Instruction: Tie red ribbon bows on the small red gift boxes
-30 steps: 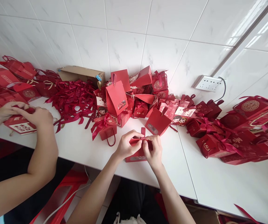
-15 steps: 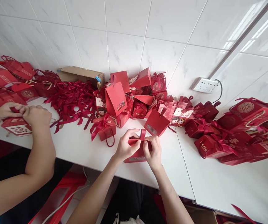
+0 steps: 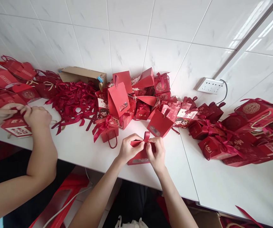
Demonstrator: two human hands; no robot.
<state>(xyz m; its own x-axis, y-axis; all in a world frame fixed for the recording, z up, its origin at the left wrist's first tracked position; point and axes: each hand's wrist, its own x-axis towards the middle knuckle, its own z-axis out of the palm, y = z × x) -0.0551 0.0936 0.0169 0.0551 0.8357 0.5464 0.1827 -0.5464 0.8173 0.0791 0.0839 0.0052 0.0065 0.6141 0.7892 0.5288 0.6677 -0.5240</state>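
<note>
A red gift box [image 3: 139,157] with a small window stands at the table's front edge between my hands. From its top rises a loop of dark red ribbon [image 3: 146,136]. My left hand [image 3: 131,147] pinches at the box's top edge, left of the loop. On the other side my right hand [image 3: 156,151] is closed, thumb and finger together at the loop's base. The fingers hide how the ribbon passes through the box. Just behind sits another windowed red box [image 3: 159,124]. To the left is a small red box with a bow [image 3: 107,130].
At the left, a co-worker's hands [image 3: 31,115] hold ribbon over a red box [image 3: 17,127]. Loose ribbons [image 3: 76,101] lie heaped before a cardboard box [image 3: 82,74]. More red boxes [image 3: 245,139] are piled at right, below a wall power strip [image 3: 210,85]. A red stool [image 3: 62,199] stands below.
Both my hands keep their grip at the top of the box, with hardly any shift. The whole view has moved very slightly.
</note>
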